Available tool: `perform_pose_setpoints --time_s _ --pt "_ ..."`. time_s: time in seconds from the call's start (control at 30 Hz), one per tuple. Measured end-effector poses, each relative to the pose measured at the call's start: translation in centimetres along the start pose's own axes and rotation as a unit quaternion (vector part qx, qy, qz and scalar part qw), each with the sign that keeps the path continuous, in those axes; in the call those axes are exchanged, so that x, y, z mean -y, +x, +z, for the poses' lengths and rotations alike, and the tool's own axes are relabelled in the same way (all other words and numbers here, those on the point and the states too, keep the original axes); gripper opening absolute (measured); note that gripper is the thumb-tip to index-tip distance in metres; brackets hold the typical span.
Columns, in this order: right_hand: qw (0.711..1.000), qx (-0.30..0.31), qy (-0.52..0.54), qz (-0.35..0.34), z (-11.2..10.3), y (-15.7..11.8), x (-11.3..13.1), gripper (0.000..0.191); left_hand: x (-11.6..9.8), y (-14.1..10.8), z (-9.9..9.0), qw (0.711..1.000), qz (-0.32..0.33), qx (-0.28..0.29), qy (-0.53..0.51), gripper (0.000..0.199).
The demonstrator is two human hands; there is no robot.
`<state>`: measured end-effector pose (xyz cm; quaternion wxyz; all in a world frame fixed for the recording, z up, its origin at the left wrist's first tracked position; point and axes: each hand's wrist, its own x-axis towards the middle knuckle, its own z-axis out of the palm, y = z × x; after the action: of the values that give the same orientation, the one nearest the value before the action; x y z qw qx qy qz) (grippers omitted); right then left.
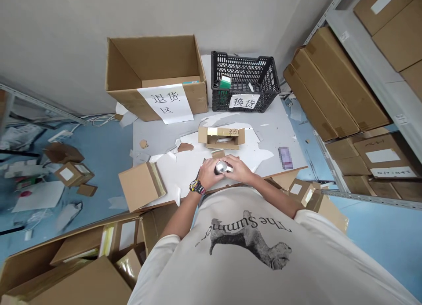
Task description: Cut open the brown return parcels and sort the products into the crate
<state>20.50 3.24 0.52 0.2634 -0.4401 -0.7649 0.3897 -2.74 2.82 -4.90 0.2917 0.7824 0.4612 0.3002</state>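
Close to my body, at the front edge of the table point(277, 133), both hands are closed around a silver round container point(221, 166). My left hand point(208, 173), below a wristwatch, wraps its left side. My right hand point(240, 170) grips the right side, where a pale, handle-like part shows. The fingers hide most of the container's body. Just beyond the hands lies a small opened cardboard box point(222, 132) with its end flaps spread. Left of them, a brown carton point(140, 186) rests tilted at the table's edge.
At the back stand a large open carton point(125, 100) with a paper sign and a black plastic crate point(245, 63) holding a green-and-white box point(225, 81). A blurred purple item point(285, 157) lies at right. Shelves point(392, 94) hold boxes; a box-filled carton point(29, 252) is lower left.
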Motion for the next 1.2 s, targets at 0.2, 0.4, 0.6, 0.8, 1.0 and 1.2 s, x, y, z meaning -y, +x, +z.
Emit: perform_pose_setpoints --time_s 0.2,0.4,0.6,0.8,1.0,1.2 --pt "0.987 -0.017 0.147 0.062 0.2 -0.6 -2.3 0.063 -0.6 0.2 -0.1 0.996 -0.047 -0.053 -0.052 0.049" --pt "0.987 -0.033 0.129 0.092 0.9 -1.3 -4.3 0.050 -0.1 0.0 -0.6 0.994 -0.063 -0.037 -0.077 0.059" --pt "0.979 -0.050 0.138 0.145 1.2 -0.9 -5.1 0.044 0.6 0.2 -1.0 0.997 -0.048 0.002 -0.057 0.057" --pt "0.967 -0.075 0.191 0.149 1.5 -0.9 -5.2 0.028 0.8 0.7 -1.3 0.998 -0.014 0.034 -0.042 0.054" --pt "0.995 -0.067 0.027 0.075 1.8 -1.5 -5.0 0.012 1.0 0.5 -1.0 0.997 -0.029 0.063 -0.032 0.058" --pt "0.990 -0.040 -0.124 0.051 2.6 -2.3 -4.7 0.015 1.7 0.4 -0.8 0.995 -0.024 0.084 -0.046 0.066"
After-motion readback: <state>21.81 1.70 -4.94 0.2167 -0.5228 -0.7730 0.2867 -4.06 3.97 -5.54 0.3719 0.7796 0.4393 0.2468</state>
